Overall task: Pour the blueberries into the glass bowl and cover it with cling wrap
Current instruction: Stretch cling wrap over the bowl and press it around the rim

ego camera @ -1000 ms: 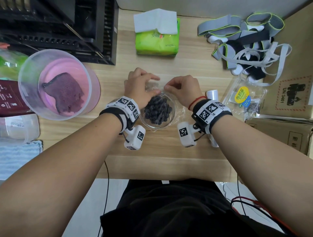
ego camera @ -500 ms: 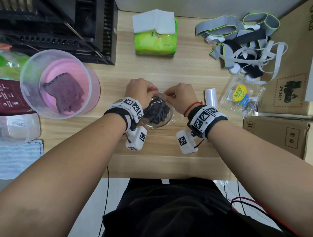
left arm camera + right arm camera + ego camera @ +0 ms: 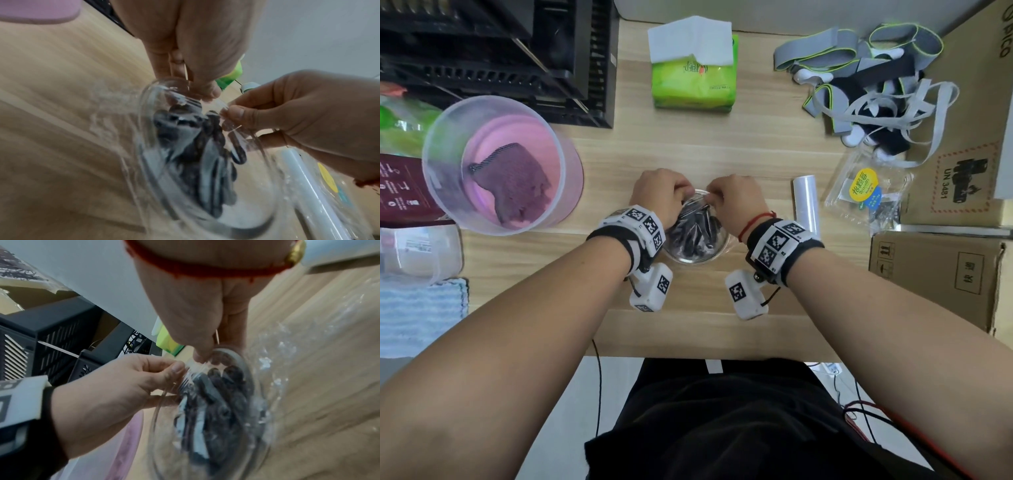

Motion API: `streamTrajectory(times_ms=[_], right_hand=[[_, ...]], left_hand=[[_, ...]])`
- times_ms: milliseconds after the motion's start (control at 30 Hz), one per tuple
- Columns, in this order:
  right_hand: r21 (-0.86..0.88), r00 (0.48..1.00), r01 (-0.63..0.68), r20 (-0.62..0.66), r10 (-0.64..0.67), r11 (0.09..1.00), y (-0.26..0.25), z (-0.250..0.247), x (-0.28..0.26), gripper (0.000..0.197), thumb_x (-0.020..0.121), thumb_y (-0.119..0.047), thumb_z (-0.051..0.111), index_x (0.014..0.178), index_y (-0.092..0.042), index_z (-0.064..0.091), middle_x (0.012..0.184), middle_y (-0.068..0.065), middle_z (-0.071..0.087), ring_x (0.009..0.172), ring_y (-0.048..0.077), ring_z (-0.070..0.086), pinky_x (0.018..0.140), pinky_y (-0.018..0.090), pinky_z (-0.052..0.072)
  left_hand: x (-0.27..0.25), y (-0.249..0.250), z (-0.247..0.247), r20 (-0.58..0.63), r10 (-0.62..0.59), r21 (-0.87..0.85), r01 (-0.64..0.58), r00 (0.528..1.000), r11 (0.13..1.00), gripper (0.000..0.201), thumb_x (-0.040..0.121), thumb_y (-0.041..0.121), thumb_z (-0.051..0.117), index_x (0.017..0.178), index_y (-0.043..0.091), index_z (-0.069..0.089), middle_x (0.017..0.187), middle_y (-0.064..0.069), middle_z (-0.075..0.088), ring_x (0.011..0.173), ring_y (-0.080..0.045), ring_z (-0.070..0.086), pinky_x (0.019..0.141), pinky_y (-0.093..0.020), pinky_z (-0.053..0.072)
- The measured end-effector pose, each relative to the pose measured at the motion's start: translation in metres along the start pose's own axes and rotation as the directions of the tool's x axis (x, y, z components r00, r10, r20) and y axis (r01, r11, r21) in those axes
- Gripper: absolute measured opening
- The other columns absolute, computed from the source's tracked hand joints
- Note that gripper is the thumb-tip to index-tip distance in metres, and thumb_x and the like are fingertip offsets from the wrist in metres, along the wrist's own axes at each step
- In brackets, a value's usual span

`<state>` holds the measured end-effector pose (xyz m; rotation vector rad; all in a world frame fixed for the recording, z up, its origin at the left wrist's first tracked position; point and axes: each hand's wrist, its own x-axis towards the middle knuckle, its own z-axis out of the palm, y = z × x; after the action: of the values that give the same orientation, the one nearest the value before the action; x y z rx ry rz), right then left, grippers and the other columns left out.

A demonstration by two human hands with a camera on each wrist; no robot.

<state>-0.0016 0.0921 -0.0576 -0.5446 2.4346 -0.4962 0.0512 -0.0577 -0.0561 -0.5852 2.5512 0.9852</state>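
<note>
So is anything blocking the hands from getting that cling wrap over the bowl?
Nothing visible. Both the left hand and right hand already pinch the cling wrap at the glass bowl rim, above the blueberries.

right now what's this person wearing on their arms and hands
Bare forearms, no sleeves or gloves. Each wrist has a black strap carrying white blocks printed with black square markers, plus a white boxy wrist camera hanging below, also marked. The left hand wears nothing else; the right hand has a thin red string bracelet.
</note>
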Motion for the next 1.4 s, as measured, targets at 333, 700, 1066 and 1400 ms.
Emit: streamTrajectory(times_ms=[333, 700, 1066, 1400], right_hand=[[0.126, 0.983, -0.184, -0.001, 0.186, 0.975, 0.023, -0.007, -0.015, 0.036, 0.087, -0.055, 0.063, 0.085, -0.02, 0.067, 0.08, -0.003, 0.068, 0.075, 0.016, 0.063, 0.066, 0.03, 0.051], [0.574, 0.957, -0.265, 0.061, 0.283, 0.774, 0.038, 0.002, -0.043, 0.003, 0.088, -0.019, 0.072, 0.091, -0.019, 0.071, 0.085, 0.007, 0.073, 0.07, 0.014, 0.072, 0.068, 0.027, 0.061], [0.719, 0.901, -0.396, 0.185, 0.391, 0.571, 0.04, 0.017, -0.05, 0.016, 0.088, -0.002, 0.067, 0.096, -0.016, 0.069, 0.097, 0.013, 0.074, 0.09, 0.031, 0.072, 0.079, 0.042, 0.062], [0.801, 0.891, -0.405, 0.237, 0.388, 0.44, 0.031, 0.016, -0.058, 0.016, 0.094, -0.026, 0.065, 0.093, -0.01, 0.066, 0.088, 0.013, 0.07, 0.08, 0.029, 0.071, 0.07, 0.039, 0.062]], left_hand=[[-0.016, -0.018, -0.01, 0.01, -0.1, -0.029, 0.1, 0.995, 0.995, 0.039, 0.096, 0.049, 0.054, 0.095, 0.016, 0.076, 0.092, -0.002, 0.075, 0.086, -0.021, 0.067, 0.083, -0.034, 0.054], [-0.039, -0.044, -0.003, 0.046, -0.306, -0.326, 0.304, 0.951, 0.895, 0.024, 0.101, 0.018, 0.05, 0.098, 0.015, 0.074, 0.078, 0.005, 0.067, 0.071, -0.017, 0.063, 0.069, -0.03, 0.055], [-0.05, -0.047, 0.001, 0.149, -0.362, -0.275, 0.391, 0.92, 0.879, 0.027, 0.098, 0.024, 0.054, 0.119, 0.024, 0.07, 0.117, 0.006, 0.069, 0.107, -0.017, 0.062, 0.097, -0.031, 0.049], [-0.061, -0.055, -0.001, 0.269, -0.314, -0.438, 0.406, 0.91, 0.802, 0.061, 0.075, 0.021, 0.085, 0.13, 0.012, 0.06, 0.122, 0.0, 0.067, 0.113, -0.017, 0.062, 0.106, -0.038, 0.046]])
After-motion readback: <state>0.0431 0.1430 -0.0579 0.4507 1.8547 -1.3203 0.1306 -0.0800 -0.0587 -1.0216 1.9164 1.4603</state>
